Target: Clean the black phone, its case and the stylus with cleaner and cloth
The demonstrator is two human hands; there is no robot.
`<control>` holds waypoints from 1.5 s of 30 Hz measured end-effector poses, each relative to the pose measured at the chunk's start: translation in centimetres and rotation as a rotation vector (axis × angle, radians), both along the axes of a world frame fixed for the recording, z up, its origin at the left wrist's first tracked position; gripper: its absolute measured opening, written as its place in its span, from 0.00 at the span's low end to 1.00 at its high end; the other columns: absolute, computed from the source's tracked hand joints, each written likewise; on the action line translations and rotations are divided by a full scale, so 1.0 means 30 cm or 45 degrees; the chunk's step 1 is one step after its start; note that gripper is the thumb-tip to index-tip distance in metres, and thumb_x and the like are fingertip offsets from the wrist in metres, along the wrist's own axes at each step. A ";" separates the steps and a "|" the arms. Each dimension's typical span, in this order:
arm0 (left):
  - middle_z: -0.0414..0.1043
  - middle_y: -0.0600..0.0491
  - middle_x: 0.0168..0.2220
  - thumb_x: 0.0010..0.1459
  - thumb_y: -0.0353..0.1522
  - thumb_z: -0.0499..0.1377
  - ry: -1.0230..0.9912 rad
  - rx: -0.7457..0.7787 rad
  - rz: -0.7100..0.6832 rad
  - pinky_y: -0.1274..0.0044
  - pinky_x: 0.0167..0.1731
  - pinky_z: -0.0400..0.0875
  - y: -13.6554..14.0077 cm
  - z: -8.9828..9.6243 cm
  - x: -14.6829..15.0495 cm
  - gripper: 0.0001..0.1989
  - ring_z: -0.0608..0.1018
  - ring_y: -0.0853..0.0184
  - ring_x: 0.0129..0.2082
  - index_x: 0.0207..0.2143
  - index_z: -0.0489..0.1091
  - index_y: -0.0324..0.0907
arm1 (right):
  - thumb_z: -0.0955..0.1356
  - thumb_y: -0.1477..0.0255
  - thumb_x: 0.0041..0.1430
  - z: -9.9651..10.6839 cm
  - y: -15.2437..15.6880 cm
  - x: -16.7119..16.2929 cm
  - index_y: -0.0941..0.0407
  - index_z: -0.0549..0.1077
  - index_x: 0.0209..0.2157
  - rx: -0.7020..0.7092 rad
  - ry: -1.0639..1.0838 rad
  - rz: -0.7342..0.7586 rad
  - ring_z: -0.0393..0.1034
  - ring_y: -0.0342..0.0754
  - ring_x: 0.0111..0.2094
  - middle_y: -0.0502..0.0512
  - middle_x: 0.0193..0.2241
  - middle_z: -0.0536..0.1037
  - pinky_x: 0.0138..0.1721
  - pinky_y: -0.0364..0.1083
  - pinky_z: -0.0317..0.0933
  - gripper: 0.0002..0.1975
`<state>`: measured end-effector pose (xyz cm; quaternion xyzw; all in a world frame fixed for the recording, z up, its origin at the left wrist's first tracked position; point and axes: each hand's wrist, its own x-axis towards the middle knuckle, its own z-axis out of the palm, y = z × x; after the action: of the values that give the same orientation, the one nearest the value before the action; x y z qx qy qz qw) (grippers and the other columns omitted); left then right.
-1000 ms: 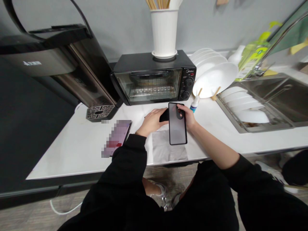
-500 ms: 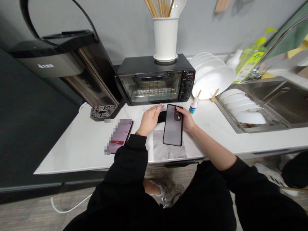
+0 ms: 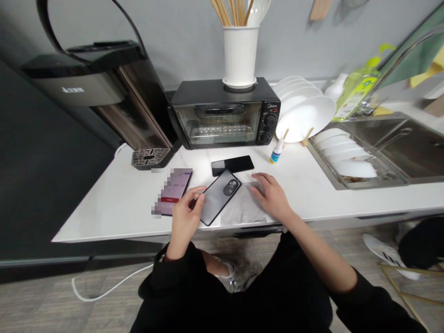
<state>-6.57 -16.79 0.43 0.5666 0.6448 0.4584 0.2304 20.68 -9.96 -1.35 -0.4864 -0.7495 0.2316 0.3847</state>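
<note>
My left hand (image 3: 187,213) pinches the left edge of a phone case (image 3: 218,199), a see-through grey back with a black rim and a dark camera surround. The case slants over the counter, its right part above a grey cloth (image 3: 244,207). My right hand (image 3: 272,196) is open at the cloth's right side, fingers apart and nothing in them. Behind the case a black phone (image 3: 233,165) lies flat on the counter. To the left of my left hand lies another phone (image 3: 173,192) with a lit, partly blurred screen. A small white spray bottle (image 3: 276,151) stands behind my right hand.
A toaster oven (image 3: 225,122) stands at the back, bearing a white cup (image 3: 240,55) of chopsticks. A tall drink dispenser (image 3: 138,106) is on the left. White plates (image 3: 305,115) and a sink (image 3: 391,175) are on the right. Someone's shoe (image 3: 388,254) shows at lower right.
The phone case has gone from my right hand to my left, moving left and tilting. My right hand has let go. The black phone now lies uncovered on the counter.
</note>
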 end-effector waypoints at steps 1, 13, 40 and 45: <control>0.78 0.56 0.31 0.66 0.40 0.59 0.051 -0.026 -0.005 0.74 0.42 0.72 -0.003 -0.008 -0.006 0.14 0.80 0.64 0.36 0.49 0.78 0.45 | 0.69 0.65 0.64 -0.008 0.001 0.007 0.54 0.77 0.48 0.018 -0.055 -0.013 0.68 0.63 0.60 0.64 0.56 0.76 0.64 0.64 0.60 0.13; 0.80 0.52 0.47 0.69 0.33 0.58 0.693 0.064 -0.244 0.69 0.47 0.73 0.069 -0.006 0.086 0.11 0.80 0.58 0.48 0.50 0.77 0.49 | 0.59 0.52 0.72 0.048 -0.076 0.169 0.48 0.62 0.42 -0.063 0.446 -0.333 0.62 0.46 0.24 0.43 0.24 0.62 0.29 0.44 0.62 0.14; 0.70 0.43 0.61 0.60 0.33 0.66 0.669 0.074 -0.580 0.59 0.60 0.70 -0.018 -0.045 0.145 0.55 0.72 0.49 0.60 0.77 0.32 0.50 | 0.63 0.57 0.73 0.008 -0.202 -0.117 0.54 0.79 0.49 0.240 -0.499 0.459 0.80 0.55 0.45 0.59 0.38 0.85 0.67 0.60 0.63 0.19; 0.71 0.43 0.59 0.60 0.39 0.67 0.706 0.038 -0.548 0.58 0.58 0.71 -0.027 -0.039 0.153 0.55 0.73 0.48 0.57 0.77 0.34 0.49 | 0.65 0.61 0.73 0.030 -0.238 -0.054 0.49 0.79 0.45 0.227 -0.486 0.534 0.81 0.53 0.47 0.54 0.41 0.85 0.66 0.61 0.64 0.12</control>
<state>-1.97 -17.60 -0.74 0.7957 0.5420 0.2373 0.1295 19.05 -17.10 -0.44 -0.3200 -0.9098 0.1435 0.2219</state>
